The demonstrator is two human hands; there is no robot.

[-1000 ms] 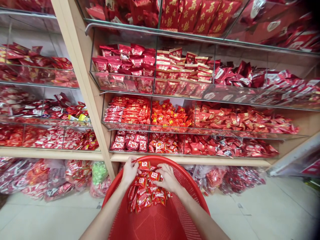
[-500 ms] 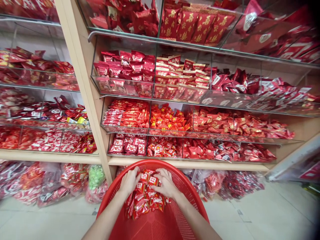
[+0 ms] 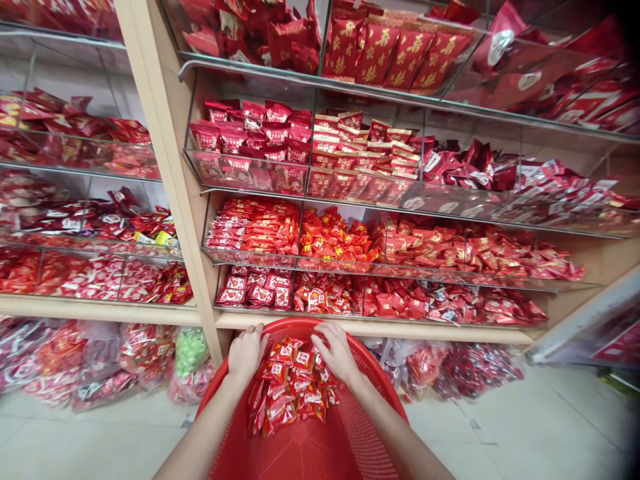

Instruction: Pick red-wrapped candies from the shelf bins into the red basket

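A round red plastic basket [image 3: 305, 453] with perforated sides stands low in front of me, tilted so its inside shows. Small red candy packets [image 3: 295, 383] with white-and-gold print lie heaped inside it, toward the far wall. At the far left of the rim is my left hand [image 3: 247, 353], its fingers curled over the edge. My right hand [image 3: 336, 350] is at the far right of the rim beside the packets, its thumb apart from bent fingers, with nothing held. The heap lies between the two hands, loose and untouched.
Wooden shelving [image 3: 380, 328] with clear-fronted bins of red packets rises just behind the basket. Filled plastic bags [image 3: 193, 367] sit on the floor beneath the left shelves, and more bags [image 3: 450, 370] lie beneath the right. Pale floor tiles [image 3: 480, 433] extend around the basket.
Both hands have left the packets and moved apart, the left one leftward to the rim and the right one outward and up. The heap stays in the basket.
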